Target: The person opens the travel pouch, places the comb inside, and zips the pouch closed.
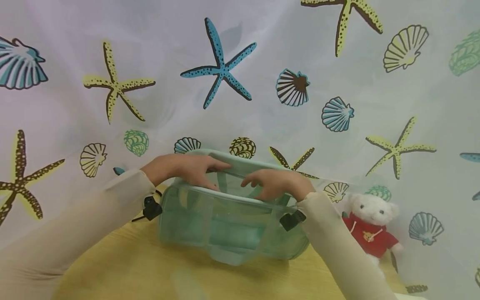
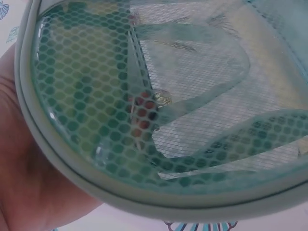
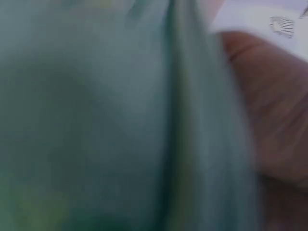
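A translucent mint-green bag [image 1: 236, 227] with pale rims and a strap handle stands on the yellow table, its top opening parted. My left hand [image 1: 193, 168] lies over the left part of the opening, thumb toward the front rim and fingers toward the back rim. Over the right part my right hand [image 1: 275, 183] reaches in with bent, spread fingers, its thumb by the front rim. In the left wrist view, the bag's mesh end panel [image 2: 86, 91] covers part of the fingers. The right wrist view is blurred, with green bag material [image 3: 86, 115] filling most of it.
To the right of the bag sits a white plush bear [image 1: 371, 225] in a red hoodie. A white curtain [image 1: 262, 125] printed with starfish and shells hangs right behind. The yellow tabletop [image 1: 138, 266] extends in front of the bag.
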The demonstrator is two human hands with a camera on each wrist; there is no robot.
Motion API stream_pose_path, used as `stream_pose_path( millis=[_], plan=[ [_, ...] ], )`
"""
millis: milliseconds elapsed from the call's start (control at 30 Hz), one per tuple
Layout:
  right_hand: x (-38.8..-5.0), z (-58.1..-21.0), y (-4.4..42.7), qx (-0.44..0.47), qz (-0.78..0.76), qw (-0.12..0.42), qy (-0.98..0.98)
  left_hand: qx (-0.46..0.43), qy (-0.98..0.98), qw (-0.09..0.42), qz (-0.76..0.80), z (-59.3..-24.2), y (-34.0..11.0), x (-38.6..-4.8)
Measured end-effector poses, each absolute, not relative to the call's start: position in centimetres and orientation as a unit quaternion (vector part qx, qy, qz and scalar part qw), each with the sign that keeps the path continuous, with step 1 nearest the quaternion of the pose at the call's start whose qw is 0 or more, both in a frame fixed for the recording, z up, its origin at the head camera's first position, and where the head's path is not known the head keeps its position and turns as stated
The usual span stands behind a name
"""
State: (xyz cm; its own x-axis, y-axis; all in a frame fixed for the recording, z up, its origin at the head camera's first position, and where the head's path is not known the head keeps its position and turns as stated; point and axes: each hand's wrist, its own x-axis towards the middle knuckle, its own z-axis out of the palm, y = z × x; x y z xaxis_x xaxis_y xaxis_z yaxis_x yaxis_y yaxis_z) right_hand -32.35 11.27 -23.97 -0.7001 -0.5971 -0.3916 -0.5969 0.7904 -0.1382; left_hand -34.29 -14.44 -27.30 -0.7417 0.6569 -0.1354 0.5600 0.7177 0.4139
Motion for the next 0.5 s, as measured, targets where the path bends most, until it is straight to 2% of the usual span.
stream_pose_path(
  millis=[167, 500],
  plan=[
    [-33.0, -24.3, 12.4, -0.275, 0.000, 0.236, 0.932, 0.335, 0.910, 0.146, 0.196, -27.7, -14.6, -34.3],
    [-33.3, -24.7, 17.3, -0.283, 0.026, 0.178, 0.942, 0.329, 0.907, 0.152, 0.216, -28.0, -14.6, -34.3]
  ],
)
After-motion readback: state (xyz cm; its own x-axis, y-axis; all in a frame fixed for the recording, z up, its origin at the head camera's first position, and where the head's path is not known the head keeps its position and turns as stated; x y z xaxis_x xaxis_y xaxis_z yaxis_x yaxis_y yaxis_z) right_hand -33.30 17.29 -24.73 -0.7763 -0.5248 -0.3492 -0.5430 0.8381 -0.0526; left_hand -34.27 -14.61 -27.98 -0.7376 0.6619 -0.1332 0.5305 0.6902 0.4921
